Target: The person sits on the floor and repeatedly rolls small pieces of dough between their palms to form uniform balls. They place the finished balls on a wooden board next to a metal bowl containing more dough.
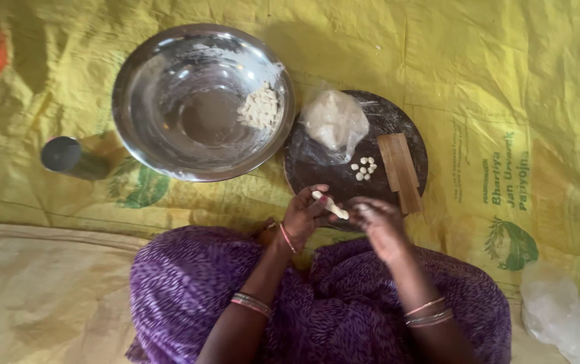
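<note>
far to the left a small dark steel tumbler (60, 154) stands on the yellow woven plastic sheet (505, 81) spread on the floor. next to it sits a wide shiny steel bowl (162, 87), with a little heap of pale shaped dough bits (259, 106) lying against its right inner wall.

just right of the bowl, and touching its rim, is a round dark wooden board (317, 165). on the board's upper left part rests a lump of pale dough wrapped in clear plastic (336, 120); below it is a small cluster of white dough pellets (364, 168), and on the right side a ribbed wooden paddle (400, 168) lies with its long side running away from the person.

at the board's near edge, over the purple patterned lap (344, 303), the two hands meet. the left hand (303, 216) is curled narrow, fingers pinched on a thin pale roll of dough (330, 204), which slants from upper left down to lower right, its lower end toward the right hand (379, 226). the right hand is blurred; its fingers look half closed at the roll's lower tip, but i cannot tell whether they grip it. the pellets lie just beyond both hands, a touch nearer the right one; the paddle is on the right hand's side.

at the far right bottom lies a crumpled clear plastic bag (563, 317).
</note>
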